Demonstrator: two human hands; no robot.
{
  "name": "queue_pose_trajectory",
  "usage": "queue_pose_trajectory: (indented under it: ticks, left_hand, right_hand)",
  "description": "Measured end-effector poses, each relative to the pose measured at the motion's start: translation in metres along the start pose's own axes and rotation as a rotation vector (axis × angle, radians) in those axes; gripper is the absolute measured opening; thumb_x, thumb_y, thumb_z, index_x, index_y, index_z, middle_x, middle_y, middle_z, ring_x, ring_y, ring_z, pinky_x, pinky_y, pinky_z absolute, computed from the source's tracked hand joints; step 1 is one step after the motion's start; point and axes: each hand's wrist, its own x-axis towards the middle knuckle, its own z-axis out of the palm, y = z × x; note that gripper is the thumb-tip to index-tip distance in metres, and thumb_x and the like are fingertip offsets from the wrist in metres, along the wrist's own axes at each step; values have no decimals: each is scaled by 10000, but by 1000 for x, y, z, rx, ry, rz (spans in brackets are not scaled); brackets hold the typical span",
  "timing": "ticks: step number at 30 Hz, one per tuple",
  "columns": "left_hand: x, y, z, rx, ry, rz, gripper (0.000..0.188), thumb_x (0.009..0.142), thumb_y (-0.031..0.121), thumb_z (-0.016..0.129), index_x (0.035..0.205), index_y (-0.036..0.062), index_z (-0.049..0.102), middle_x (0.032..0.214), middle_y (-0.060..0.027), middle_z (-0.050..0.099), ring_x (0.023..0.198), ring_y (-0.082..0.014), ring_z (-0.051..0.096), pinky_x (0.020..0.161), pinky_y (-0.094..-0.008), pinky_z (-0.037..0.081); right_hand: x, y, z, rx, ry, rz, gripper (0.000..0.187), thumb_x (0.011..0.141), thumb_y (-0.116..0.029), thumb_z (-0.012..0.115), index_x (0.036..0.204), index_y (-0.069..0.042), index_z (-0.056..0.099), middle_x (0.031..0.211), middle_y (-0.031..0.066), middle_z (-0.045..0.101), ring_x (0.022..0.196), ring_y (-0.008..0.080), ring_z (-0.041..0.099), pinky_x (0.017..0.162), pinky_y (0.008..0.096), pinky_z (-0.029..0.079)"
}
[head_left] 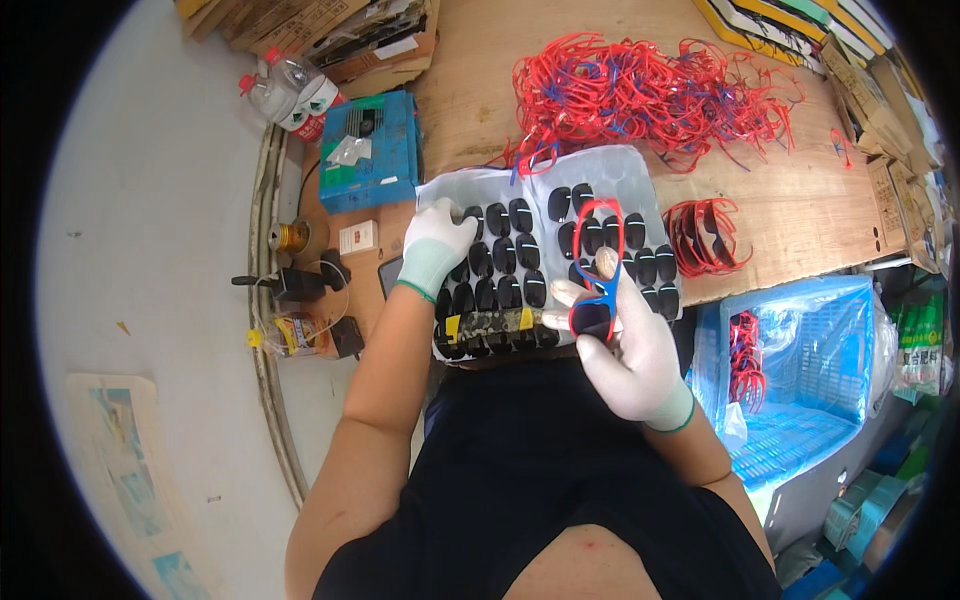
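My right hand point(640, 360), in a white glove with a green cuff, grips a red and blue sunglasses frame point(603, 285) tilted upright. A dark lens point(591, 320) sits in the frame's lower opening; the upper opening shows no dark lens. My left hand point(438, 238), gloved the same way, reaches over the left side of a pale tray point(625, 168). Its bent fingertips close on a black lens point(475, 222) in that tray, partly hiding it. Rows of black lenses point(503, 255) fill much of the tray. A camouflage-patterned strip with yellow ends point(490, 325) lies across its near left part.
Behind the tray lies a heap of red and blue frames point(640, 100). Stacked red glasses point(703, 237) stand to its right, above a blue lined crate point(790, 400). A blue box point(370, 155), bottles point(295, 95) and a small white box point(358, 237) are on the left.
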Motion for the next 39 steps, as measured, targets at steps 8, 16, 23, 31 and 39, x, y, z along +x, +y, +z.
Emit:
queue_pose_trajectory:
  ticks: [8, 16, 23, 31, 39]
  left_hand:
    - [-1, 6, -3, 53, 27, -24, 482, 826, 452, 682, 1070, 36, 697, 1142, -215, 674, 1075, -356, 664, 960, -423, 517]
    - [-43, 17, -30, -997, -4, -34, 263, 911, 156, 692, 1119, 30, 591, 875, -62, 653, 733, -190, 681, 627, -288, 522]
    - [-117, 60, -38, -1664, -687, 75, 174, 959, 74, 659, 1091, 61, 545, 931, -76, 654, 701, -141, 649, 614, -257, 511]
    - [-123, 74, -46, -1934, -902, 125, 292, 947, 176, 679, 1167, 0, 604, 961, -128, 674, 713, -162, 607, 670, -298, 503]
    - [-121, 68, -24, -1855, -724, 153, 156, 985, 143, 650, 1092, 31, 628, 977, -72, 684, 791, -124, 614, 709, -278, 501]
  right_hand:
    - [-3, 4, 6, 327, -27, 109, 647, 858, 184, 479, 1449, 5, 284, 1396, 197, 551, 1023, 178, 675, 920, 321, 521]
    - [-6, 7, -9, 171, 50, 172, 310, 887, 111, 454, 1186, 44, 497, 964, 118, 700, 797, 144, 679, 787, 310, 565]
    - [10, 9, 10, -171, -33, 37, 265, 899, -70, 648, 1129, 12, 546, 828, 171, 669, 749, 356, 707, 663, 393, 544]
    - [15, -5, 0, -12, -208, 65, 159, 984, -113, 555, 889, -2, 619, 748, 125, 674, 659, 259, 693, 623, 342, 531]
    - [9, 3, 0, -262, -89, -37, 123, 959, -68, 547, 860, -2, 576, 690, 131, 600, 631, 334, 632, 573, 402, 482]
